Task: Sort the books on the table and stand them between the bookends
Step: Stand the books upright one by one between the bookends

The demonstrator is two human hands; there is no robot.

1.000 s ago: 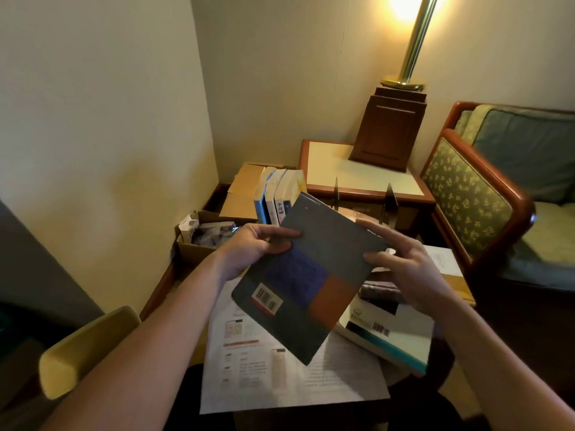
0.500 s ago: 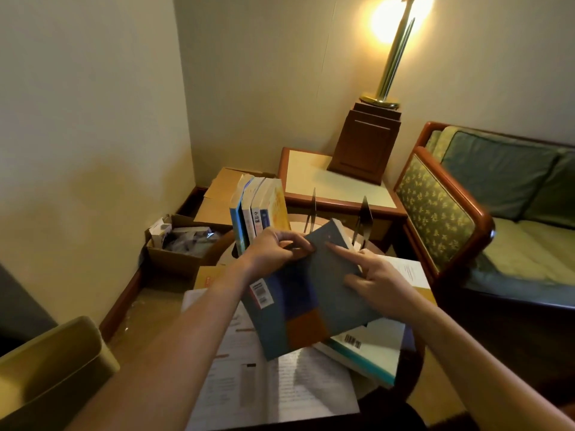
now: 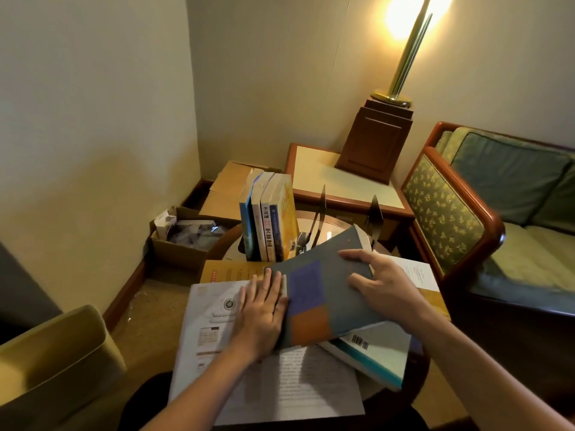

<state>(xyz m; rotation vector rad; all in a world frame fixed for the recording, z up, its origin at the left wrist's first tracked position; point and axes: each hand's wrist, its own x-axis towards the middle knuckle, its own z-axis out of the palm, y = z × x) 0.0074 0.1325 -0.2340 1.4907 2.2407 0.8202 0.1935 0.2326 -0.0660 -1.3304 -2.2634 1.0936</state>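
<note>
A home sitting-room corner: cushioned wooden sofa [image 3: 485, 225], brass floor lamp [image 3: 407, 54], side table [image 3: 314, 169].

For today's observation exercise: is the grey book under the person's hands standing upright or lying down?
Lying down, tilted. The grey book rests cover-up on the flat pile, with the left hand and right hand on it.

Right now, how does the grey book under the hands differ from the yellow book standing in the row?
The grey book lies tilted on the pile, cover up, while the yellow book stands upright at the right end of the row. The left hand and the right hand are both on the grey book; no hand touches the yellow book. The grey cover has purple and orange blocks; the yellow one looks mostly yellow. Both are softcover books on the table.
</note>
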